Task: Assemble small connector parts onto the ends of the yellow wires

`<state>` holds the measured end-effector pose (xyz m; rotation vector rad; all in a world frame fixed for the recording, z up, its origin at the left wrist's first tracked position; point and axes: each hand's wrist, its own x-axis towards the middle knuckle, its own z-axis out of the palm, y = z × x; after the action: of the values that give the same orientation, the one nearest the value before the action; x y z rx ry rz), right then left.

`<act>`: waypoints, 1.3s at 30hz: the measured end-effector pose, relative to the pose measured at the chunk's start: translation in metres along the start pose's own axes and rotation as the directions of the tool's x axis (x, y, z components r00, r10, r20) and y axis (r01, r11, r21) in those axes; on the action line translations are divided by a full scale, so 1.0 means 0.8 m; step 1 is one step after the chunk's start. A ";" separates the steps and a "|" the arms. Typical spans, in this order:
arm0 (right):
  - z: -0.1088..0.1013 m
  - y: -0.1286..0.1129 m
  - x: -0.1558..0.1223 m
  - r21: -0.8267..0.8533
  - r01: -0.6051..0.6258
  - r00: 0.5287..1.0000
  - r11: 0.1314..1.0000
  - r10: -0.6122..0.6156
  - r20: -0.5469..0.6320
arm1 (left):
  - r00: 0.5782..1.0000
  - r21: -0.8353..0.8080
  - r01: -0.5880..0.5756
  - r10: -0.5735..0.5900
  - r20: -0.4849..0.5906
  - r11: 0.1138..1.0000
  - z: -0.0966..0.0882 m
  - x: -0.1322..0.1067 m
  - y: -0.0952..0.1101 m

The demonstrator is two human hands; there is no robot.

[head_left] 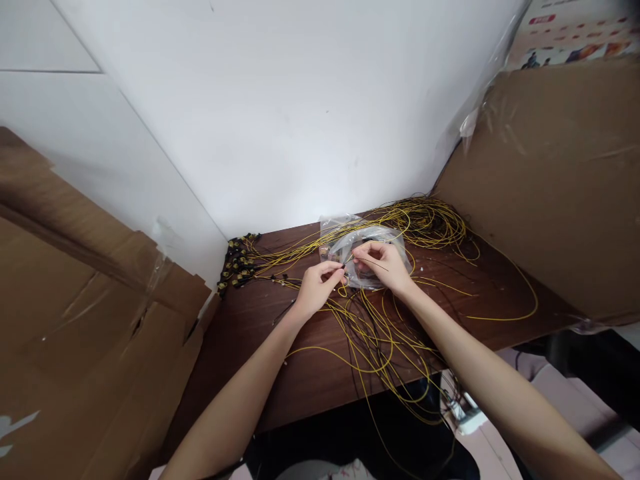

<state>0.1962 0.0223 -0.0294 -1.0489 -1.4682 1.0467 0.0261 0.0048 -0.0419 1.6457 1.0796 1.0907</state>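
Wire [349,259], at least one, pinched by two: left grip [319,287], right grip [384,263], both closed.

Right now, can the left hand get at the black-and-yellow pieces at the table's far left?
Probably yes: mostly low, thin wires seem to lie between the left hand and the black-and-yellow pieces. It appears to be pinching a small dark part, though.

Prob. small wiring workshop: bunched yel./blk wires [440,225] on brn table [230,363], lg cardbd boxes [555,180] both sides.
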 end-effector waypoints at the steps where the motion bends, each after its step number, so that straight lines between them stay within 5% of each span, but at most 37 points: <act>1: 0.000 0.001 0.000 0.014 -0.009 1.000 1.000 0.009 0.001 | 1.000 -0.002 -0.003 0.003 0.000 1.000 0.000 0.000 -0.001; 9: -0.001 -0.001 -0.002 -0.013 0.033 0.992 0.999 -0.031 0.123 | 1.000 0.012 -0.016 0.016 0.021 1.000 0.000 0.000 -0.002; 26: -0.002 0.000 0.000 -0.005 0.038 0.999 0.999 -0.038 -0.013 | 1.000 0.001 -0.015 0.015 0.017 1.000 0.000 0.001 -0.006; 39: 0.001 -0.005 -0.003 0.017 0.033 0.992 0.999 -0.035 0.123 | 0.999 0.020 -0.016 0.015 0.031 1.000 0.000 0.000 -0.002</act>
<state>0.1957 0.0190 -0.0265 -0.9590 -1.5695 1.1132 0.0253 0.0052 -0.0437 1.6840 1.0627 1.0646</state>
